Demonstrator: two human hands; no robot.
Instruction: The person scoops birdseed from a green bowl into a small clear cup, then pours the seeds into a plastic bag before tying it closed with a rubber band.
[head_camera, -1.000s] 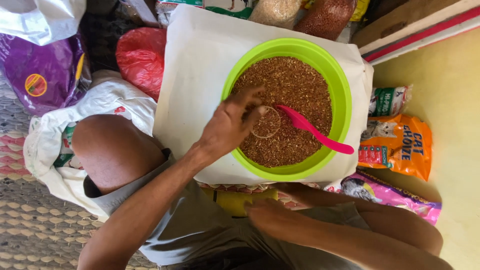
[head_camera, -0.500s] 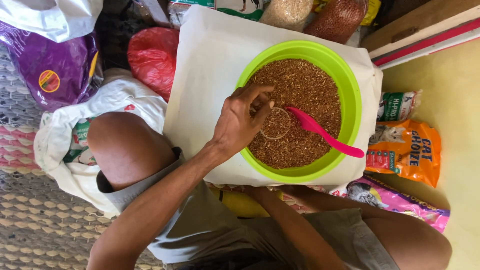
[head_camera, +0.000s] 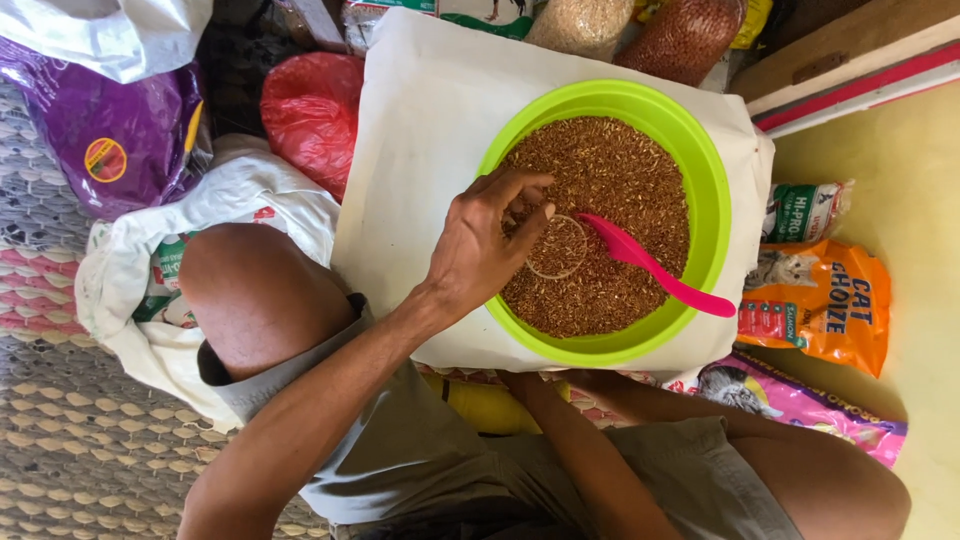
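Observation:
A lime-green bowl full of reddish-brown grain rests on a white sack. My left hand reaches into the bowl, its fingers pinched on the rim of a small clear cup sunk in the grain and filled with it. A pink plastic scoop lies in the grain just right of the cup, with its handle over the bowl's right rim. My right forearm runs towards the sack's near edge, and that hand is hidden under it.
A red bag, a purple bag and a white bag lie to the left. Orange and pink pet-food packs sit right of the bowl on a yellow floor. Woven matting covers the lower left.
My left hand has closed its fingers on the cup's rim. My right hand has slid from my lap to under the sack's near edge, out of sight.

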